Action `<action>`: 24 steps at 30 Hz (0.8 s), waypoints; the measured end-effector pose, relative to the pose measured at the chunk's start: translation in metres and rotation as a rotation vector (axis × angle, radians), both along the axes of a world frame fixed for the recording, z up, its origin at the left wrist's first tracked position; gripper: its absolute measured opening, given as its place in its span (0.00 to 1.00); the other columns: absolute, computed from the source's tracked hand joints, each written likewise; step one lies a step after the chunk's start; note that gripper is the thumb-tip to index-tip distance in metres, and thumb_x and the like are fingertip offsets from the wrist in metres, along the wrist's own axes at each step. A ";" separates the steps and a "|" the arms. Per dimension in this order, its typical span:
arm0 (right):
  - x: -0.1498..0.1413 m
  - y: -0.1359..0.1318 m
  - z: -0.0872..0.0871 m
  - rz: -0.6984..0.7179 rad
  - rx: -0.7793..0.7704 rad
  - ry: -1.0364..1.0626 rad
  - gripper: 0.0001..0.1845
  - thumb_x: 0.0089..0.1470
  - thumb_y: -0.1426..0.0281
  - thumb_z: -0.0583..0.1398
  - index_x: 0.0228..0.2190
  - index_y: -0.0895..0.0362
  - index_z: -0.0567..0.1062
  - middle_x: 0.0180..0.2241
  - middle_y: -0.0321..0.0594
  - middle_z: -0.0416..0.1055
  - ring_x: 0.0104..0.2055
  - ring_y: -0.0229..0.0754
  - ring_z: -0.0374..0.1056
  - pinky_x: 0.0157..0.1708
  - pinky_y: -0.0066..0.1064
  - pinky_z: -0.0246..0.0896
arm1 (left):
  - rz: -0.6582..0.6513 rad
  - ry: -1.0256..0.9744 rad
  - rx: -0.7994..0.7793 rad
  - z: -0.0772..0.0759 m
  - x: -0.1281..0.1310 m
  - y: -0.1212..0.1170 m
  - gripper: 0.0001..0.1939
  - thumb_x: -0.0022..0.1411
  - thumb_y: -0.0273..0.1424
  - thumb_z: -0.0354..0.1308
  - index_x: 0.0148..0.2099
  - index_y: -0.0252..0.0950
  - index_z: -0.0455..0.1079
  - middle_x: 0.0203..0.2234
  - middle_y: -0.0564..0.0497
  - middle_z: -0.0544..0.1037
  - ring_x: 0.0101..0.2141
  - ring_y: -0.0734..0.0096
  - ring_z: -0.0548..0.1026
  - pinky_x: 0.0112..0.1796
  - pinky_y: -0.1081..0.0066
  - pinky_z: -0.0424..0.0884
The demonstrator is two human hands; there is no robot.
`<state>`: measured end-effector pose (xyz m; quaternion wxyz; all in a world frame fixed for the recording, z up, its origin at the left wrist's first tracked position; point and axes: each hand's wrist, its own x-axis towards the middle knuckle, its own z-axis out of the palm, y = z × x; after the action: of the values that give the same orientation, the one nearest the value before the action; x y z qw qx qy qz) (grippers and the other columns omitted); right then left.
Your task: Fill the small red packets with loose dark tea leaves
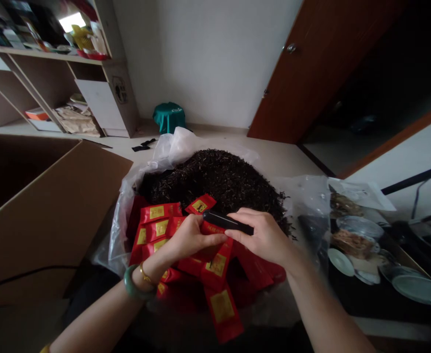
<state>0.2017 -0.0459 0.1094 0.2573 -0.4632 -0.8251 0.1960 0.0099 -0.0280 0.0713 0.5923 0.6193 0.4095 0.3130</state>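
Note:
A slim black handheld device (pixel 228 222), its exact kind not clear, lies across a red packet (pixel 215 228) with gold print. My right hand (pixel 265 233) grips the device's right part, thumb below and fingers on top. At the device's left end my left hand (pixel 189 238) is closed, its thumb over the red packet; the fingertips are partly hidden. Around and under both hands lie several more red packets with gold labels, one of them a long red packet (pixel 222 309) toward me. Behind them rises a heap of dark dried leaves, like loose tea (pixel 222 174), in a clear plastic bag (pixel 117 230).
To the left stands an open cardboard box (pixel 64 211). At right, a dark tray (pixel 358 299) carries a lidded bowl (pixel 360 226), a small white dish (pixel 340 262) and other dishes. Farther back are a shelf unit (pixel 117 98), a teal bag-covered object (pixel 169 117) and a brown door (pixel 311 68).

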 end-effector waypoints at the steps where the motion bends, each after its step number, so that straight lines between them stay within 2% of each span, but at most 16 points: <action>1: 0.000 0.001 0.000 -0.004 -0.013 -0.003 0.08 0.55 0.68 0.61 0.36 0.56 0.78 0.31 0.38 0.75 0.32 0.39 0.72 0.33 0.28 0.66 | 0.015 -0.006 0.009 0.000 0.000 0.000 0.14 0.47 0.38 0.67 0.29 0.31 0.73 0.18 0.56 0.71 0.19 0.80 0.64 0.20 0.78 0.60; 5: 0.009 0.007 -0.001 -0.058 -0.042 0.021 0.17 0.52 0.61 0.63 0.43 0.55 0.76 0.39 0.41 0.76 0.40 0.44 0.73 0.40 0.32 0.68 | 0.067 -0.101 -0.055 -0.001 0.001 0.002 0.16 0.44 0.38 0.69 0.33 0.32 0.75 0.25 0.53 0.77 0.25 0.74 0.72 0.27 0.75 0.68; 9: 0.033 0.023 -0.010 -0.235 -0.126 -0.034 0.25 0.51 0.61 0.63 0.50 0.55 0.72 0.46 0.44 0.76 0.46 0.47 0.73 0.45 0.36 0.67 | 0.177 -0.246 -0.163 0.000 0.002 0.002 0.21 0.41 0.42 0.71 0.34 0.33 0.74 0.27 0.51 0.79 0.26 0.71 0.74 0.30 0.72 0.71; 11: 0.044 0.034 -0.022 -0.308 -0.191 -0.196 0.26 0.50 0.63 0.63 0.51 0.55 0.70 0.46 0.45 0.76 0.47 0.49 0.73 0.45 0.37 0.66 | 0.241 -0.254 -0.131 -0.001 0.001 0.003 0.20 0.42 0.44 0.70 0.30 0.33 0.73 0.24 0.52 0.77 0.25 0.74 0.72 0.28 0.74 0.69; 14: 0.052 0.050 -0.049 -0.323 -0.296 -0.465 0.24 0.52 0.65 0.61 0.51 0.56 0.70 0.47 0.48 0.75 0.47 0.52 0.72 0.44 0.38 0.65 | 0.299 -0.223 -0.082 -0.004 -0.001 0.005 0.21 0.47 0.47 0.66 0.25 0.32 0.71 0.20 0.54 0.73 0.22 0.76 0.68 0.24 0.76 0.64; 18: 0.053 0.064 -0.079 -0.294 -0.373 -0.619 0.25 0.52 0.68 0.60 0.53 0.59 0.69 0.51 0.51 0.71 0.52 0.52 0.69 0.47 0.37 0.62 | 0.346 -0.244 -0.074 -0.008 -0.002 0.007 0.24 0.49 0.50 0.63 0.22 0.33 0.67 0.16 0.56 0.69 0.19 0.79 0.63 0.21 0.76 0.60; 20: 0.047 0.064 -0.081 -0.285 -0.347 -0.532 0.24 0.51 0.70 0.61 0.51 0.59 0.71 0.51 0.51 0.71 0.51 0.50 0.68 0.49 0.36 0.61 | 0.346 -0.277 -0.097 -0.009 -0.001 0.007 0.25 0.48 0.51 0.64 0.22 0.33 0.66 0.16 0.56 0.69 0.19 0.79 0.63 0.22 0.76 0.60; 21: 0.042 0.062 -0.078 -0.283 -0.320 -0.412 0.22 0.52 0.70 0.60 0.50 0.60 0.72 0.49 0.51 0.72 0.49 0.48 0.69 0.49 0.36 0.62 | 0.341 -0.288 -0.109 -0.010 -0.001 0.007 0.25 0.47 0.51 0.64 0.22 0.33 0.66 0.16 0.55 0.69 0.19 0.79 0.63 0.22 0.76 0.60; 24: 0.017 0.046 -0.059 -0.219 -0.237 0.158 0.20 0.59 0.64 0.55 0.50 0.59 0.72 0.43 0.46 0.74 0.41 0.41 0.72 0.42 0.32 0.66 | 0.319 -0.289 -0.123 -0.009 0.001 0.006 0.25 0.47 0.52 0.64 0.23 0.32 0.67 0.16 0.56 0.68 0.19 0.79 0.61 0.21 0.76 0.59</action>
<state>0.2187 -0.0003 0.0500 0.2846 -0.5604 -0.7183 0.2984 0.0111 -0.0224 0.0618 0.6245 0.4579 0.4318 0.4624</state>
